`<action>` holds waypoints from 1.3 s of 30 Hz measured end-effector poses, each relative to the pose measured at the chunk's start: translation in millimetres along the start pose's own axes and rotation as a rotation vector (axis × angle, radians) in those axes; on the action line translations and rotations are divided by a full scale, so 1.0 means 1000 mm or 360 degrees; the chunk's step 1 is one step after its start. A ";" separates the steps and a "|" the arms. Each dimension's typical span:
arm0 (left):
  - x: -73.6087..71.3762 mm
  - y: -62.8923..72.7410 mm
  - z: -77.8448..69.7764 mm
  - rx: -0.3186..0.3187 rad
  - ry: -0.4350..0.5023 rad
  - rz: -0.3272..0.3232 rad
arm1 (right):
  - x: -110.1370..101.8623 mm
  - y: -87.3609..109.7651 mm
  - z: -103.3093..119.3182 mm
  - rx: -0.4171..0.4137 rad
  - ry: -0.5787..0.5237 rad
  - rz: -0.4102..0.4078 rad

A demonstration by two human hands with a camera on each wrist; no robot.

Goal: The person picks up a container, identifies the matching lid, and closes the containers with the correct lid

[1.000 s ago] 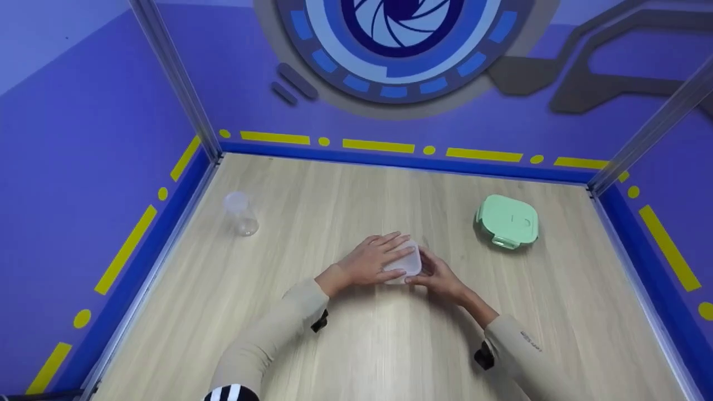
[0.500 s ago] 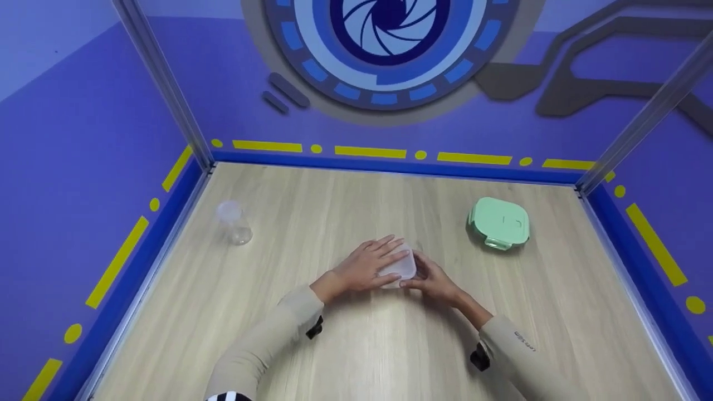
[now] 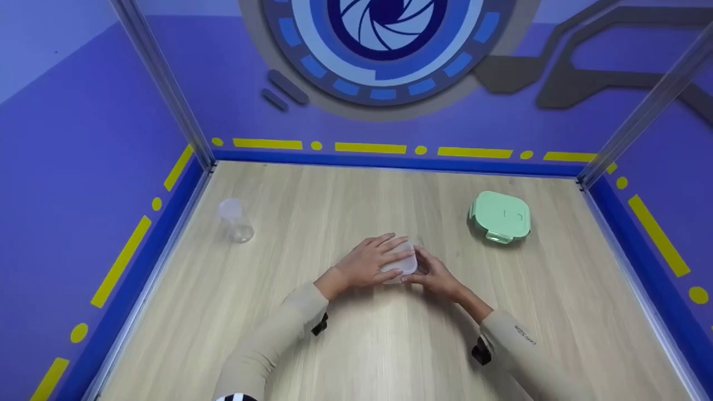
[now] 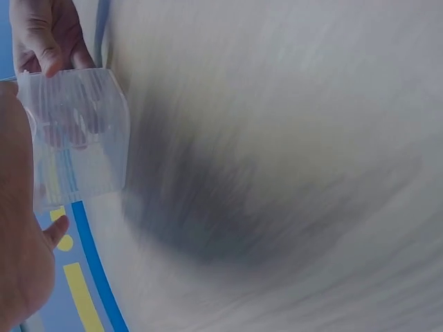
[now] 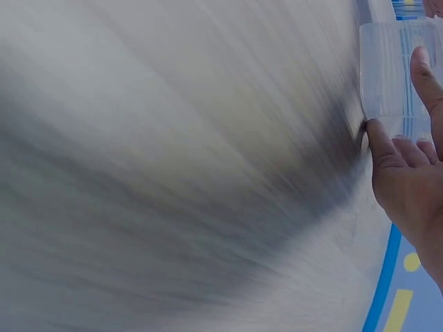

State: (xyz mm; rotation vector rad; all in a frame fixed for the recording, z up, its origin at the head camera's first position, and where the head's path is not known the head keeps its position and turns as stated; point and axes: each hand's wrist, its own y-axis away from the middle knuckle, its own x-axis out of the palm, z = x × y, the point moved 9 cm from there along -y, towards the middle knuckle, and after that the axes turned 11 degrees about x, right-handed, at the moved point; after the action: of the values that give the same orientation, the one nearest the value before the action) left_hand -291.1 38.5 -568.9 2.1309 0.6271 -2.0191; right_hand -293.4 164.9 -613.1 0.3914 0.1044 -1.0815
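Observation:
A clear plastic food container [image 4: 86, 155] with a translucent white lid [image 3: 409, 265] sits in front of me near the middle of the table. My left hand [image 3: 367, 263] lies over the lid from the left, its fingers straight and spread across the top. From the right, my right hand [image 3: 440, 278] grips the container's side, thumb on the near wall and fingers around the far side. The right wrist view shows the thumb and fingers of that hand against the ribbed clear wall [image 5: 384, 72]. Part of the lid is hidden under my left hand.
A light green lunch box [image 3: 501, 216] with clip latches stands at the back right of the wooden table [image 3: 356, 356]. Toward the back left is a clear jar [image 3: 240, 233] with a frosted top. Blue-purple panels [image 3: 184, 111] wall in the back and both sides.
Both hands keep their places on the container. Only the head view has shifted slightly.

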 end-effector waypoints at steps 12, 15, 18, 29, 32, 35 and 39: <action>-0.001 0.000 0.007 -0.0056 -0.0012 0.0006 | -0.003 -0.008 0.005 -0.0010 -0.0023 0.0023; 0.000 -0.001 0.006 -0.0078 -0.0046 0.0049 | -0.005 -0.008 0.005 -0.0015 0.0025 0.0000; 0.001 0.002 0.006 -0.0157 -0.0048 0.0100 | -0.006 -0.008 0.006 -0.0032 0.0040 0.0003; -0.016 0.051 0.029 -0.0577 0.0286 -0.0079 | -0.016 -0.007 0.006 -0.0039 0.0093 -0.0096; -0.023 0.073 0.038 -0.0675 0.0332 -0.0182 | -0.020 -0.010 0.006 -0.0023 0.0095 -0.0126; -0.029 0.096 0.047 -0.0761 0.0334 -0.0273 | -0.028 -0.017 0.007 -0.0005 0.0090 -0.0162; -0.036 0.127 0.051 -0.0860 0.0335 -0.0348 | -0.041 -0.027 0.008 0.0034 0.0119 -0.0220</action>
State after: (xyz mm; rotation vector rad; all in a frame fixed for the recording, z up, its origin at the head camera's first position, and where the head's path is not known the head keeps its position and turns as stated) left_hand -289.2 -102.5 -561.2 2.0070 1.3141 -1.4786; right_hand -337.5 185.7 -601.9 0.4494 0.1886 -1.2051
